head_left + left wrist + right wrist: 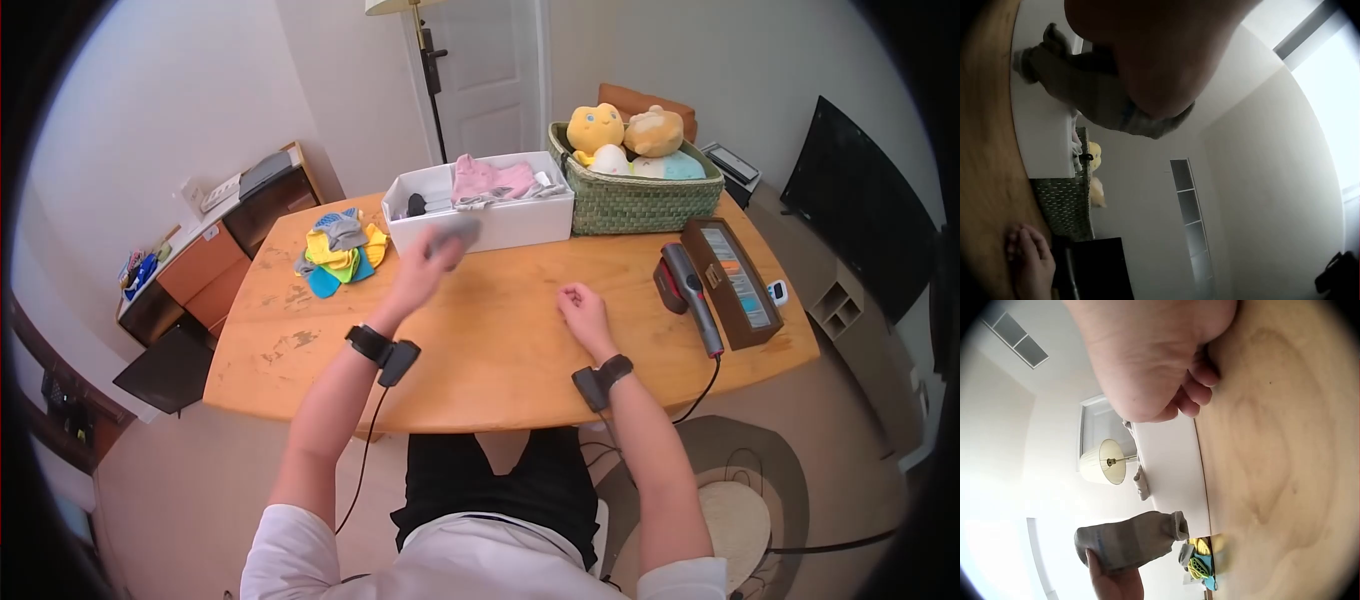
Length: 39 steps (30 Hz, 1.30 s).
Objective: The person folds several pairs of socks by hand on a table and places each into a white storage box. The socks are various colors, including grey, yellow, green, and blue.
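Observation:
A grey sock [1132, 540] with darker bands is held in my left hand [428, 268], in front of the white box [510, 232]. Seen from the right wrist, the thumb lies along one end of the sock and its cuff points toward the table. In the left wrist view the sock [1079, 87] hangs below the fingers, partly hidden behind them. My right hand [587, 314] rests on the wooden table [500, 370] with loosely curled fingers, holding nothing. Pink and grey cloth items [490, 180] lie in the box.
Left of the box is a pile of colourful socks [340, 248]. A green woven basket [645, 205] with plush toys stands behind at the right. Near the right edge lie a corded handheld appliance [692, 295], a brown case [735, 285] and a small white device [778, 292].

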Motion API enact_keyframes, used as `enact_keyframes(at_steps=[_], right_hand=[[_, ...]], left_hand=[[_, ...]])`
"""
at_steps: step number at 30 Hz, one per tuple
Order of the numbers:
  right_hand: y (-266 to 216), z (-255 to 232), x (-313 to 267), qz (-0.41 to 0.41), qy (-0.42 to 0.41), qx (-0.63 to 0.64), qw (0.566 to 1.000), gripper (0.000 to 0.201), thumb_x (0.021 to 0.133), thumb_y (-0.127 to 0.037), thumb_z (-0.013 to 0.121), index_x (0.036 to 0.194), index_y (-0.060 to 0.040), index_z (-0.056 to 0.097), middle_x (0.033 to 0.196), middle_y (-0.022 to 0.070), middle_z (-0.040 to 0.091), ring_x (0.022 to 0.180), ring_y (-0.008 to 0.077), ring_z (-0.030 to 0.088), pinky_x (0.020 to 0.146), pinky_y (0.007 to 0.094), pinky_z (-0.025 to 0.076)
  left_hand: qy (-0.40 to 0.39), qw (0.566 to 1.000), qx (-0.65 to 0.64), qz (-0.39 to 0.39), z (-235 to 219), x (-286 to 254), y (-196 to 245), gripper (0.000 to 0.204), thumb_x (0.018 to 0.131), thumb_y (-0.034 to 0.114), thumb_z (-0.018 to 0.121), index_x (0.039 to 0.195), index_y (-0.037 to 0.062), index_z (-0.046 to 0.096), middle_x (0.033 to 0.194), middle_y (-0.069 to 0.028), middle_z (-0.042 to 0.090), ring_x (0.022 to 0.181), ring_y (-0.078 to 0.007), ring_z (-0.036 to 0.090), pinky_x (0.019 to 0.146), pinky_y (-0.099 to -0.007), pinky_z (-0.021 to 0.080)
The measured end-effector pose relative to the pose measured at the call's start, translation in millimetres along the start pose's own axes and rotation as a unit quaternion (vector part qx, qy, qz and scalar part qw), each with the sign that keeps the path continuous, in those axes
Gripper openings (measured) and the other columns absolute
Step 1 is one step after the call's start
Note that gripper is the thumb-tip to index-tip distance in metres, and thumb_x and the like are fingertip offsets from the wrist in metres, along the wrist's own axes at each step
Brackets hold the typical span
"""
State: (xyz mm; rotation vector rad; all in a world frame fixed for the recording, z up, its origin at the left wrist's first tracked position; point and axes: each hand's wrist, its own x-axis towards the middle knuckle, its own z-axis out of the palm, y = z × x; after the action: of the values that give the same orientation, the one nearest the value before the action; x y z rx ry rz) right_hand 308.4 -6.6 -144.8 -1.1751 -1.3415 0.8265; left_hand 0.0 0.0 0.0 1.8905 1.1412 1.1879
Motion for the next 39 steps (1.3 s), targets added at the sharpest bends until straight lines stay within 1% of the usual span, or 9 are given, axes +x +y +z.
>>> enact_keyframes(at_steps=[3, 7, 9, 18, 21, 25, 31, 33, 39], right_hand=[[13.4, -0.2, 1.8, -0.008, -0.004, -0.016, 1.0, 0.016, 0.098, -0.015, 0.069, 0.101, 0.0005, 0.071, 0.081, 0.0036, 0.07, 0.074, 0.0113, 0.064, 0.069, 0.0278, 0.053], [7.4, -1.7, -3.4, -0.004, 0.006, -0.028, 1.0, 0.017, 0.097, -0.016, 0.069, 0.101, 0.0001, 0.072, 0.081, 0.0038, 0.069, 0.074, 0.0118, 0.064, 0.07, 0.0283, 0.053], [4.0, 0.6, -3.5, -0.004, 0.004, -0.038, 0.999, 0.018, 0.097, -0.017, 0.069, 0.101, 0.0, 0.072, 0.081, 0.0041, 0.07, 0.074, 0.0121, 0.064, 0.07, 0.0289, 0.053], [-7.6, 1.4, -6.0, -0.033, -0.015, -0.089, 0.995, 0.013, 0.098, -0.011, 0.068, 0.1, 0.002, 0.071, 0.082, -0.0003, 0.067, 0.075, 0.0071, 0.059, 0.069, 0.0241, 0.05], [-5.0, 1.9, -5.1, -0.032, -0.019, -0.094, 0.995, 0.013, 0.098, -0.011, 0.069, 0.1, 0.0014, 0.071, 0.082, -0.0007, 0.066, 0.076, 0.007, 0.059, 0.07, 0.0242, 0.05], [-16.5, 4.9, -6.6, -0.029, -0.029, -0.112, 0.993, 0.016, 0.096, -0.014, 0.071, 0.103, 0.0, 0.072, 0.082, 0.0, 0.067, 0.074, 0.0074, 0.059, 0.07, 0.0245, 0.051], [-29.8, 21.7, -0.5, -0.007, -0.119, -0.224, 0.967, 0.032, 0.094, -0.03, 0.069, 0.111, -0.0031, 0.074, 0.097, 0.0115, 0.077, 0.09, 0.0264, 0.073, 0.083, 0.0372, 0.057], [-28.0, 29.4, 7.8, 0.003, -0.133, -0.247, 0.96, 0.037, 0.094, -0.033, 0.068, 0.115, -0.0035, 0.074, 0.101, 0.0133, 0.077, 0.097, 0.0295, 0.073, 0.087, 0.0392, 0.056], [-40.6, 53.5, 31.5, 0.039, -0.164, -0.232, 0.958, 0.038, 0.096, -0.03, 0.071, 0.116, 0.0017, 0.072, 0.105, 0.0131, 0.076, 0.098, 0.0221, 0.072, 0.087, 0.0352, 0.056]], left_hand=[[-0.238, 0.962, 0.123, 0.055, 35.3, -42.4, -9.3, 0.038, 0.098, 0.024, 0.071, 0.131, 0.0066, 0.063, 0.127, -0.0158, 0.068, 0.12, -0.0295, 0.065, 0.102, -0.0375, 0.051], [-0.232, 0.906, 0.263, 0.238, 51.2, -71.7, -47.7, 0.044, 0.097, 0.024, 0.072, 0.137, 0.0073, 0.06, 0.145, -0.0161, 0.057, 0.132, -0.0346, 0.057, 0.11, -0.0416, 0.048], [-0.234, 0.952, 0.164, 0.107, 46.0, -76.3, -42.7, 0.042, 0.096, 0.022, 0.073, 0.134, 0.008, 0.061, 0.15, -0.0164, 0.052, 0.134, -0.037, 0.053, 0.111, -0.0426, 0.047], [-0.191, 0.97, 0.119, 0.093, 31.6, -76.2, -55.1, 0.018, 0.096, 0.019, 0.071, 0.101, 0.0014, 0.071, 0.117, -0.0138, 0.072, 0.096, -0.0293, 0.069, 0.085, -0.0384, 0.056], [-0.205, 0.977, 0.028, -0.052, 26.1, -76.3, -46.7, 0.016, 0.096, 0.016, 0.072, 0.1, 0.0003, 0.071, 0.12, -0.0144, 0.072, 0.111, -0.0284, 0.068, 0.1, -0.0384, 0.053], [-0.227, 0.972, 0.036, -0.045, 21.4, -80.2, -40.7, 0.015, 0.095, 0.015, 0.073, 0.096, -0.0002, 0.071, 0.117, -0.0132, 0.073, 0.112, -0.0231, 0.067, 0.099, -0.0367, 0.052], [-0.253, 0.965, -0.05, -0.052, 22.3, -80.1, -34.6, 0.024, 0.097, 0.022, 0.074, 0.093, -0.0015, 0.072, 0.106, -0.0121, 0.074, 0.104, -0.0227, 0.069, 0.092, -0.0339, 0.055], [-0.11, 0.983, 0.079, -0.121, 18.1, -64.1, -35.1, 0.039, 0.099, 0.036, 0.071, 0.097, -0.0023, 0.073, 0.087, -0.0136, 0.075, 0.076, -0.0181, 0.068, 0.072, -0.0366, 0.055], [-0.024, 0.969, 0.213, -0.126, 21.3, -36.0, -70.9, 0.045, 0.099, 0.04, 0.07, 0.093, -0.0038, 0.071, 0.077, -0.0091, 0.07, 0.071, -0.014, 0.064, 0.065, -0.0344, 0.052]])
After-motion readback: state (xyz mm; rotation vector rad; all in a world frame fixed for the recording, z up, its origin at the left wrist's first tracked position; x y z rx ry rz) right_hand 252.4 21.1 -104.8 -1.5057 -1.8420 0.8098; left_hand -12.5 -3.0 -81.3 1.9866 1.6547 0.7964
